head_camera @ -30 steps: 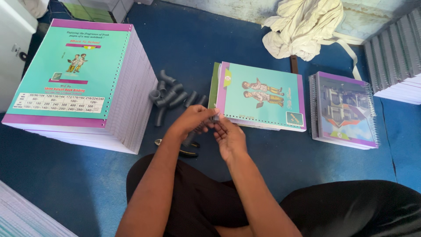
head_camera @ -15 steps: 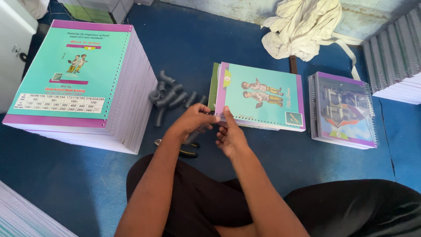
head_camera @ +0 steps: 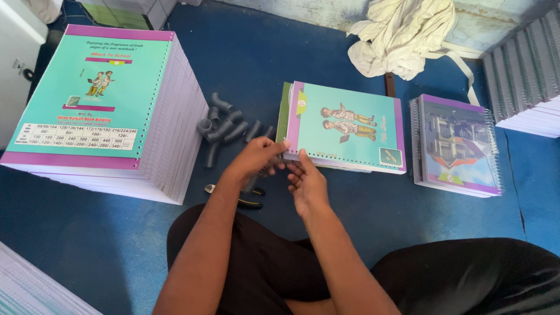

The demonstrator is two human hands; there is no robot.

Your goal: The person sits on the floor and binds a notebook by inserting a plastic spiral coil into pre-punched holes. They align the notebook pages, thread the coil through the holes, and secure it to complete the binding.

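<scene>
A teal notebook with a purple border and punched holes along its near edge lies on a thin stack on the blue floor. My left hand pinches its near-left corner. My right hand is just to the right, fingers curled and thumb pressed against the same near edge. Something small and dark sits between the two hands; I cannot tell what it is. Several grey spiral coils lie left of the notebook. Pliers lie on the floor under my left wrist.
A tall stack of teal-covered notebooks stands at the left. A spiral-bound purple notebook pile lies at the right, with more bound stacks at the far right. A cream cloth lies at the back. My crossed legs fill the foreground.
Both hands stay at the notebook's near-left corner. The fingers have shifted slightly and the hands have drawn a little apart.
</scene>
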